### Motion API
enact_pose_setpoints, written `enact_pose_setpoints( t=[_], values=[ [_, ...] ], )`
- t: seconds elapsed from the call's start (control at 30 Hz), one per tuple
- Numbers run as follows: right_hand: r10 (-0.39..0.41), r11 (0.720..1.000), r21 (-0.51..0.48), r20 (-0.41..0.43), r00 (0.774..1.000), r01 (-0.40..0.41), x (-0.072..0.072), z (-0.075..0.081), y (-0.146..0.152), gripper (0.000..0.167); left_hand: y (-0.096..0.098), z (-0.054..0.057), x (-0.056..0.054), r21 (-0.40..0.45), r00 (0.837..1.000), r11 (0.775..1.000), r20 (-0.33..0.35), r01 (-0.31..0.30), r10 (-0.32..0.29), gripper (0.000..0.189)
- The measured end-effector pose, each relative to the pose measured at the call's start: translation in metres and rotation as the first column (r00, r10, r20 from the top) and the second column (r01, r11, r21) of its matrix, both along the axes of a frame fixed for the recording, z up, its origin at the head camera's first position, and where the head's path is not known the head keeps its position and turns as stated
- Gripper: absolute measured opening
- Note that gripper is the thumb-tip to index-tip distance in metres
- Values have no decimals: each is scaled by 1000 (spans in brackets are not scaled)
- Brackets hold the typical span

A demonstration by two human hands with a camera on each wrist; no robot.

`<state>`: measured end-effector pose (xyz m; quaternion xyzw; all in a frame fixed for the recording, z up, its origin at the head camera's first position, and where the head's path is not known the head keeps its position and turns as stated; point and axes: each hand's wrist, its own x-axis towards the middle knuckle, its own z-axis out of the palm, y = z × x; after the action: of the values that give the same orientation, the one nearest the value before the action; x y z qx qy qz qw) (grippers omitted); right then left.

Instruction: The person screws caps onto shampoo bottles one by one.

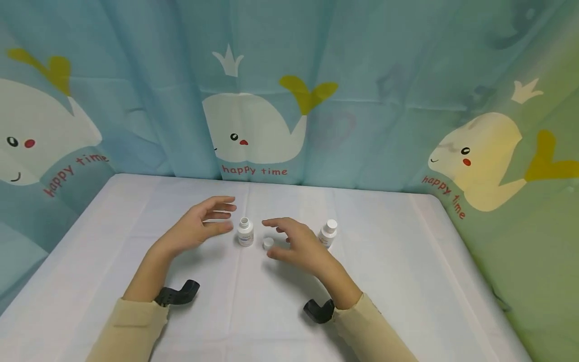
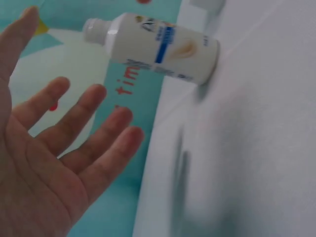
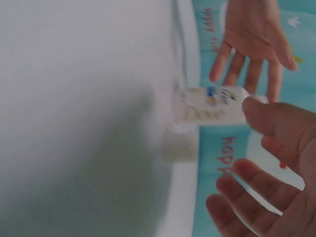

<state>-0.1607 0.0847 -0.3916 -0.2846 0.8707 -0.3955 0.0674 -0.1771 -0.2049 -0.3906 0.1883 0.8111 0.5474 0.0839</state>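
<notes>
An uncapped small white bottle (image 1: pixel 246 234) stands upright on the table between the two hands, its threaded neck bare. Just right of it, a white cap (image 1: pixel 268 243) lies on the cloth. My left hand (image 1: pixel 205 223) is held in the air left of the bottle, fingers loosely spread, holding nothing. On the other side, my right hand (image 1: pixel 296 242) hovers beside the cap with relaxed fingers and nothing in it. A second white bottle (image 1: pixel 327 233), its cap on, stands behind the right hand, which partly covers its base. The left wrist view shows the uncapped bottle's printed label (image 2: pixel 168 47).
A white cloth covers the table (image 1: pixel 244 311). Behind it hangs a blue curtain (image 1: pixel 362 141) printed with whales, turning green at the right. Black wrist mounts (image 1: pixel 178 294) sit on both forearms, below beige sleeves.
</notes>
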Motion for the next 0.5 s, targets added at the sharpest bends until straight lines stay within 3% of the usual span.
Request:
enact_pose_setpoints(
  t=[0.2, 0.37, 0.5],
  values=[
    [9, 979, 203, -48, 999, 1, -3, -12, -18, 61, 13, -10, -1, -41, 996, 997, 58, 68, -66, 74],
    [23, 962, 273, -60, 998, -6, -3, -18, -24, 60, 22, -17, 0, -81, 991, 992, 103, 95, -86, 81],
    [34, 955, 297, -68, 997, -12, -3, -22, -23, 52, 28, -22, -1, -84, 992, 994, 106, 74, -64, 77]
  ],
)
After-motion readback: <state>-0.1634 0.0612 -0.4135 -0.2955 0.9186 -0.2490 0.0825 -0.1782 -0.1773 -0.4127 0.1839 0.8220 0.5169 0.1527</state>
